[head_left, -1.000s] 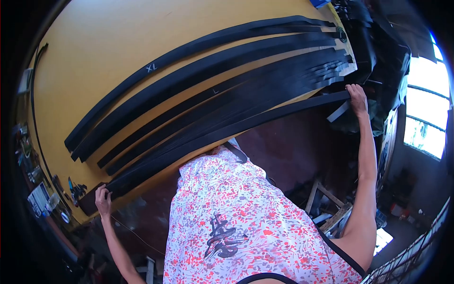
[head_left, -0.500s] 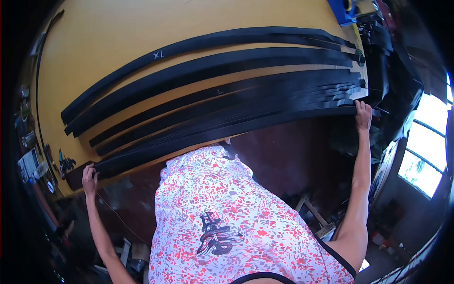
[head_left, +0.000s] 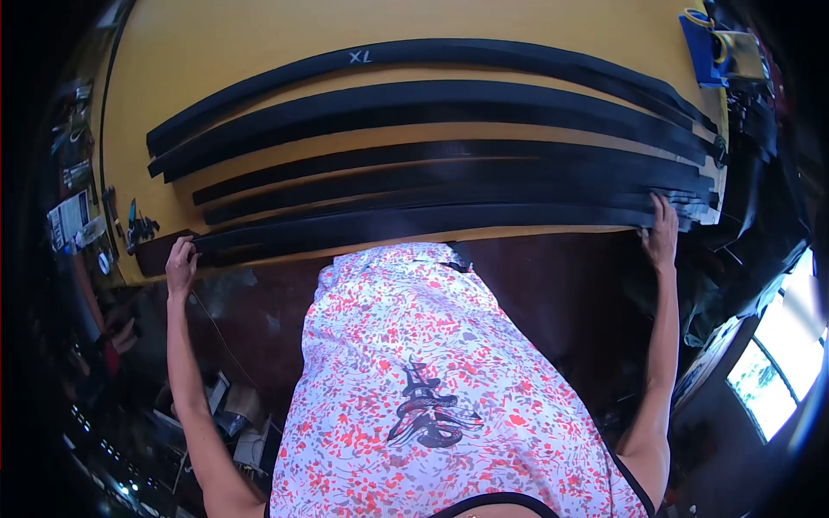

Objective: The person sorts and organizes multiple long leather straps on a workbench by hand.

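Long black strips of flexible material lie side by side along the front of the yellow table. My left hand is closed at the left end of the nearest strip, fingertips pinching its corner. At the other end, my right hand has its fingers over the front strip's edge and its thumb below, gripping it. Several thin layers fan out unevenly beside the right fingers. Behind these lie another black strip and a farther one marked "XL" in white.
The yellow tabletop extends behind the strips. Small tools sit at its left edge, near a dark brown piece. A blue holder with yellow-handled scissors stands at the back right. Dark material hangs beyond the right edge.
The view has shifted, so table and strips appear turned. The front strip now lies flatter on the table edge, and my right hand has moved inward from its end. My left hand stays at the left end.
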Motion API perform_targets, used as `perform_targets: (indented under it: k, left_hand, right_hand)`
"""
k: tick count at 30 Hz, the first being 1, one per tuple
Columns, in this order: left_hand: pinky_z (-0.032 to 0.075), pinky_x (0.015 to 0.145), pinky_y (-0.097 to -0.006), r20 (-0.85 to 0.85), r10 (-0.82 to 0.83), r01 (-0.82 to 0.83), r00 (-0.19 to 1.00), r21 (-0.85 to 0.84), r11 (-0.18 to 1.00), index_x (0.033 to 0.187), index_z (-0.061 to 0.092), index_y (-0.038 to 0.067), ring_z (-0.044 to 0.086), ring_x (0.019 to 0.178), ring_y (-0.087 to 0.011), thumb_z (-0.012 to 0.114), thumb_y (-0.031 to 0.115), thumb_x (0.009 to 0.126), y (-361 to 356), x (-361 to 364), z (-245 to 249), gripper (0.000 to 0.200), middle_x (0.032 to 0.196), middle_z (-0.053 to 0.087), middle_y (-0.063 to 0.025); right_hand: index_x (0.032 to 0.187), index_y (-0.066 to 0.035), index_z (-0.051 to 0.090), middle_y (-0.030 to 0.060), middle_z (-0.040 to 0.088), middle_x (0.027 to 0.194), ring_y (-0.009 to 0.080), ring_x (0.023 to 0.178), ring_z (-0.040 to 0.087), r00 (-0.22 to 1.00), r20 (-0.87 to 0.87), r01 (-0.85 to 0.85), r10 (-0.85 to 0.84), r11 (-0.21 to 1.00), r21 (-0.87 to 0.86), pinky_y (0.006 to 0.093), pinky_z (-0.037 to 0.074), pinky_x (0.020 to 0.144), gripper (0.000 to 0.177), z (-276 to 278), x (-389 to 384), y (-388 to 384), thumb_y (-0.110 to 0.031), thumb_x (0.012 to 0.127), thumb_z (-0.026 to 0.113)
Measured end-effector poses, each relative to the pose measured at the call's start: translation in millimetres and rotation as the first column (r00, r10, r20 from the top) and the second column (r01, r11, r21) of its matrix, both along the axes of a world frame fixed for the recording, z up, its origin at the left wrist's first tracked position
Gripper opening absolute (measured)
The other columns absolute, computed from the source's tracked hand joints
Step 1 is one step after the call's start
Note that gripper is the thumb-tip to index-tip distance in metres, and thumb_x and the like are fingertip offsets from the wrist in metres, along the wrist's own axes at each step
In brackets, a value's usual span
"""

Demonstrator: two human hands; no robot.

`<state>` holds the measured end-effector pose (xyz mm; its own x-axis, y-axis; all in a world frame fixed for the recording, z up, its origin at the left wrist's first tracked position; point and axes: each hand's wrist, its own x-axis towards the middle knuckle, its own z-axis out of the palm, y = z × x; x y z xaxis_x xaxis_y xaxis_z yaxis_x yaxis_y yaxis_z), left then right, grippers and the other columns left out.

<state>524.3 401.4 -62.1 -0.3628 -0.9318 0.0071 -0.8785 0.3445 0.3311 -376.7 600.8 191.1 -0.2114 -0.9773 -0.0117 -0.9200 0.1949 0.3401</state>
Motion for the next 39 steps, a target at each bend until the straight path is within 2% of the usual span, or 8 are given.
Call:
perform_targets:
  k: [4,9,16,21,26,33,36,39]
  left_hand:
    - [0.049,0.083,-0.0408,-0.02,0.028,-0.028,0.999,0.009,1.0,0.082,0.051,0.002,0.059,0.105,-0.0342,0.072,-0.003,0.07,0.1,-11.5,3.7,0.025,0.109,0.061,-0.0124]
    - [0.05,0.081,-0.0414,0.008,0.0,0.0,1.0,0.021,1.0,0.086,0.052,0.005,0.059,0.101,-0.0326,0.071,0.0,0.072,-1.0,-12.0,7.5,0.024,0.107,0.061,-0.0085]
    - [0.052,0.088,-0.0399,-0.054,0.046,-0.046,0.997,0.007,0.999,0.117,0.056,0.013,0.059,0.109,-0.0301,0.072,0.001,0.074,0.7,-25.6,18.6,0.047,0.113,0.062,-0.0069]
    - [0.053,0.089,-0.0403,0.013,-0.011,0.01,1.0,0.054,0.998,0.117,0.057,0.012,0.059,0.109,-0.0299,0.073,0.003,0.073,-3.6,-24.7,26.5,0.048,0.115,0.062,-0.007]
    - [0.052,0.09,-0.0391,-0.006,-0.086,0.086,0.996,0.062,0.994,0.116,0.059,0.012,0.06,0.109,-0.0287,0.076,0.007,0.072,-7.0,-16.9,23.2,0.048,0.115,0.062,-0.0068]
    - [0.051,0.09,-0.0421,-0.071,-0.133,0.144,0.989,0.184,0.972,0.114,0.058,0.008,0.061,0.107,-0.0321,0.073,0.008,0.074,-21.4,-6.4,38.6,0.043,0.11,0.065,-0.0107]
    - [0.05,0.089,-0.0428,-0.119,-0.173,0.197,0.978,0.245,0.949,0.113,0.058,0.005,0.061,0.105,-0.0338,0.071,0.008,0.074,-34.9,-6.3,35.5,0.042,0.108,0.066,-0.0134]
    - [0.05,0.088,-0.0419,-0.155,-0.19,0.231,0.969,0.313,0.921,0.113,0.058,0.003,0.063,0.103,-0.0344,0.071,0.009,0.072,-48.3,-4.1,39.8,0.044,0.105,0.068,-0.0156]
  right_hand:
    - [0.135,-0.015,0.048,0.0123,0.043,0.141,0.0342,0.127,0.045,0.953,0.246,-0.194,0.174,0.979,0.059,0.0417,0.039,0.106,0.075,-19.7,51.4,-21.2,-0.008,0.068,0.082]
    - [0.124,-0.015,0.058,0.0103,0.051,0.128,0.0317,0.115,0.054,0.937,0.315,-0.176,0.148,0.982,0.065,0.0405,0.047,0.096,0.059,-25.1,43.6,-38.8,-0.008,0.069,0.079]
    - [0.113,-0.008,0.059,0.01,0.056,0.115,0.0325,0.111,0.055,0.942,0.326,-0.119,0.084,0.989,0.09,0.0412,0.045,0.092,0.047,-18.3,55.8,-53.9,-0.001,0.069,0.073]
    - [0.116,-0.005,0.058,0.0131,0.056,0.118,0.0354,0.112,0.055,0.985,0.168,-0.047,0.032,0.995,0.092,0.0428,0.046,0.093,0.052,-35.4,68.5,-51.7,0.003,0.068,0.073]
    - [0.117,-0.007,0.061,0.0119,0.058,0.121,0.0331,0.112,0.058,0.857,0.464,-0.206,0.224,0.974,-0.09,0.0395,0.047,0.095,0.038,-55.0,247.7,-88.2,-0.002,0.081,0.07]
    - [0.105,-0.009,0.063,0.0095,0.064,0.104,0.0304,0.095,0.062,0.341,0.667,-0.672,0.662,0.668,-0.32,0.0389,0.05,0.082,0.024,-150.4,506.4,-167.4,-0.014,0.083,0.07]
    - [0.111,-0.008,0.058,0.0109,0.062,0.108,0.03,0.099,0.06,0.316,0.559,-0.764,0.767,0.554,-0.329,0.0393,0.047,0.088,0.034,-180.3,574.8,-190.9,-0.022,0.082,0.072]
    - [0.106,-0.007,0.051,0.0137,0.061,0.103,0.0309,0.098,0.06,0.429,0.581,-0.775,0.691,0.613,-0.156,0.0407,0.046,0.087,0.047,-188.6,621.5,-203.8,-0.03,0.075,0.078]
